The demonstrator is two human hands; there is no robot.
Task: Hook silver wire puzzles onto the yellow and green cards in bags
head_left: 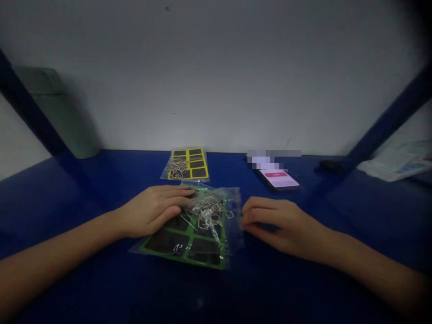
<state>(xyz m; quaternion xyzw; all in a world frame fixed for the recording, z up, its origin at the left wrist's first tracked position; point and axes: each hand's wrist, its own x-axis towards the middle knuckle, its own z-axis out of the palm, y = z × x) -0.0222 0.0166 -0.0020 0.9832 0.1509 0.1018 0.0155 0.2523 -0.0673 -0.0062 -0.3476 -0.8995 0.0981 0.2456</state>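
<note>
A clear plastic bag lies on the blue tabletop, holding a green-framed card with black squares and a tangle of thin silver wire loops. My left hand rests flat across the bag's upper left part, fingers spread slightly and fingertips close to the loops. At the bag's right edge, my right hand seems to pinch the plastic between thumb and fingers. Behind them lies a second clear bag with a yellow-framed card and similar silver loops, touched by neither hand.
A smartphone with a lit pink-and-white screen lies at the right, part of it blurred out. A green bottle stands back left against the white wall. Blue posts frame both sides; papers lie far right.
</note>
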